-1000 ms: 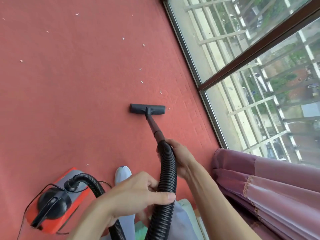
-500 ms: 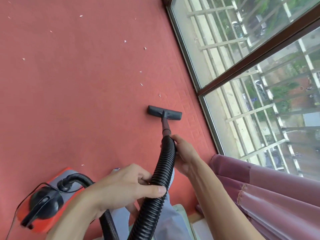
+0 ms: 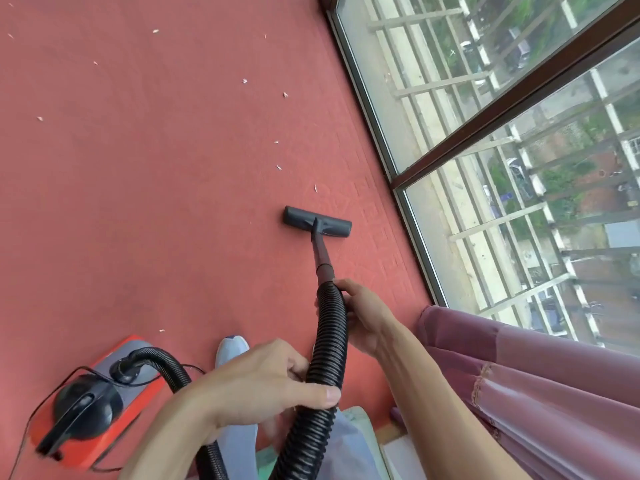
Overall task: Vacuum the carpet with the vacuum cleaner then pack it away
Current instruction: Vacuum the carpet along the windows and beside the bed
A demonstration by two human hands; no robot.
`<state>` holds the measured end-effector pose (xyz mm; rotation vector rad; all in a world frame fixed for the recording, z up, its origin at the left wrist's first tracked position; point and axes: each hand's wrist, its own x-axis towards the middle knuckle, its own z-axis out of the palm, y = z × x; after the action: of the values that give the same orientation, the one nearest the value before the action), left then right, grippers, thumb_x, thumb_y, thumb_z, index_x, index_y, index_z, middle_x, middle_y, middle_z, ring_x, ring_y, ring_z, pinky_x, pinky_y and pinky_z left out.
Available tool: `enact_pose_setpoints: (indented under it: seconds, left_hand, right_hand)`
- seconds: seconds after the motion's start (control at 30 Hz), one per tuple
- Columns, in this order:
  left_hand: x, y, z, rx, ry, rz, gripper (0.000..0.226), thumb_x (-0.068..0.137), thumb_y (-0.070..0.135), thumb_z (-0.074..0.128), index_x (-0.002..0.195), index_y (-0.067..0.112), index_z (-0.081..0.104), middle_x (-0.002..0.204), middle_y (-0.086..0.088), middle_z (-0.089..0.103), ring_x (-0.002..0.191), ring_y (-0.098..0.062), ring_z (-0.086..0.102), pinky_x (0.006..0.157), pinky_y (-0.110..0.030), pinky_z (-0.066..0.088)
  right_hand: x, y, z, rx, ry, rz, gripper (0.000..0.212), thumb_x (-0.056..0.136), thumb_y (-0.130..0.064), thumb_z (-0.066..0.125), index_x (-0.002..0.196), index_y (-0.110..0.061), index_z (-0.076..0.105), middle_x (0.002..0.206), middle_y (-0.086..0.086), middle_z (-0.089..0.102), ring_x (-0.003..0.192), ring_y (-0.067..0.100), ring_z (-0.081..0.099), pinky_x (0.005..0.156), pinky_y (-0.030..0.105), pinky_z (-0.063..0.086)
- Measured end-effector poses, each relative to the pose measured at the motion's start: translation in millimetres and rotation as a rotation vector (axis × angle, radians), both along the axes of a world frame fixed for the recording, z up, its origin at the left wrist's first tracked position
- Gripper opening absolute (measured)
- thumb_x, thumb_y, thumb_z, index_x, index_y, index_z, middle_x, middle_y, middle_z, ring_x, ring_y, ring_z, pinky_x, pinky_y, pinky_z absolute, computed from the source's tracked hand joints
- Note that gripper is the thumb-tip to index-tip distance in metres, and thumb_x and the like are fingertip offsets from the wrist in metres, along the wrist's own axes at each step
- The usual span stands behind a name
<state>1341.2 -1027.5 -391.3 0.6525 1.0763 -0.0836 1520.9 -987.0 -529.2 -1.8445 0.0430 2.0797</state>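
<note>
Head view, vacuuming step under way. Near left: orange vacuum cleaner (image 3: 86,407) on the red carpet (image 3: 156,202), its thin cord looped just beside it. Left hand (image 3: 263,386) wraps the ribbed hose (image 3: 329,344), thumb pressed along it, fingers curled behind. Right hand (image 3: 363,317) grips the hose top where the wand (image 3: 320,251) joins — fingers closed around it. Floor head (image 3: 317,224) lies flat, near the window frame (image 3: 391,161). Pale scraps (image 3: 278,167) lie farther out and left; judged best to push in slow overlapping strokes toward them, head kept flat. Possible snags — shoe (image 3: 231,348) and hose loop underfoot, pink curtain (image 3: 519,375) at near right.
</note>
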Motion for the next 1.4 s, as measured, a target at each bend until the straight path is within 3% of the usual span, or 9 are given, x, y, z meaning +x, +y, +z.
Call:
enact_pose_setpoints:
  seconds: [0.2,0.3,0.4,0.53,0.7,0.8,1.0,1.23,1.4]
  left_hand:
    - [4.9,-2.1,0.7,0.025,0.042,0.092,0.034,0.084,0.038,0.073,0.096,0.005,0.076,0.087,-0.008,0.078,0.090,-0.034,0.075,0.083,-0.057,0.059]
    - [-3.4,1.2,4.4,0.009,-0.039,0.124,0.022,0.089,0.028,0.074,0.090,0.007,0.076,0.082,-0.006,0.075,0.086,-0.029,0.073,0.086,-0.059,0.057]
    - [-8.3,3.9,6.4,0.020,-0.041,0.123,0.017,0.091,0.029,0.073,0.085,0.014,0.077,0.081,-0.003,0.076,0.088,-0.029,0.074,0.088,-0.057,0.057]
    - [1.8,4.7,-5.6,0.083,0.120,0.212,0.029,0.091,0.041,0.068,0.090,0.013,0.075,0.079,-0.002,0.076,0.080,-0.024,0.075,0.084,-0.049,0.060]
    - [16.8,10.1,-27.9,0.181,0.314,0.358,0.049,0.069,0.068,0.061,0.086,0.025,0.076,0.078,0.003,0.076,0.079,-0.019,0.074,0.082,-0.049,0.059]
    - [20.0,17.5,-23.6,0.167,0.226,0.394,0.047,0.077,0.057,0.067,0.085,0.011,0.076,0.075,-0.004,0.074,0.070,-0.022,0.069,0.080,-0.051,0.061]
    - [-2.8,21.3,-7.9,0.090,-0.037,0.393,0.033,0.089,0.035,0.067,0.085,0.003,0.077,0.078,-0.004,0.071,0.070,-0.015,0.064,0.059,-0.023,0.051]
    - [13.7,23.9,-23.3,0.060,0.121,0.705,0.043,0.091,0.040,0.066,0.094,-0.003,0.071,0.073,-0.006,0.067,0.066,-0.020,0.063,0.068,-0.034,0.053]
    - [5.0,34.0,-23.5,0.112,-0.008,0.748,0.044,0.086,0.052,0.067,0.081,0.008,0.072,0.072,-0.005,0.063,0.068,-0.022,0.061,0.065,-0.035,0.053]
  right_hand:
    - [-21.0,17.4,-0.1,0.061,-0.074,-0.023,0.035,0.091,-0.020,0.057,0.110,0.010,0.058,0.089,0.022,0.057,0.062,0.025,0.057,0.056,0.032,0.051]
    - [-17.6,21.7,7.8,0.080,-0.057,0.084,0.026,0.092,-0.018,0.056,0.101,0.006,0.061,0.086,0.021,0.059,0.062,0.025,0.058,0.054,0.030,0.052]
    - [-15.8,19.2,4.9,0.056,-0.004,0.038,0.038,0.089,-0.021,0.060,0.111,0.010,0.060,0.090,0.022,0.060,0.065,0.025,0.059,0.053,0.030,0.053]
    - [-25.2,36.3,-10.4,0.060,-0.063,-0.078,0.035,0.091,-0.024,0.061,0.106,0.008,0.060,0.080,0.018,0.062,0.059,0.023,0.061,0.051,0.028,0.051]
    - [-28.0,74.6,-21.9,0.045,-0.095,-0.029,0.038,0.094,-0.035,0.059,0.106,0.000,0.060,0.076,0.014,0.062,0.054,0.021,0.060,0.046,0.024,0.050]
    - [-20.0,86.8,-11.4,0.009,0.007,0.066,0.035,0.094,-0.036,0.058,0.099,-0.002,0.061,0.078,0.012,0.061,0.058,0.019,0.060,0.047,0.023,0.051]
    - [-4.5,92.9,15.5,-0.058,0.202,0.257,0.029,0.093,-0.029,0.053,0.097,-0.001,0.057,0.086,0.013,0.059,0.069,0.021,0.059,0.061,0.029,0.053]
    - [-39.8,127.2,2.6,0.055,0.042,0.309,0.033,0.095,-0.030,0.051,0.110,-0.001,0.051,0.082,0.012,0.054,0.065,0.021,0.055,0.052,0.026,0.052]
    - [-54.7,143.5,8.1,0.150,0.069,0.256,0.025,0.092,-0.025,0.052,0.103,-0.003,0.051,0.079,0.011,0.053,0.061,0.019,0.053,0.046,0.023,0.050]
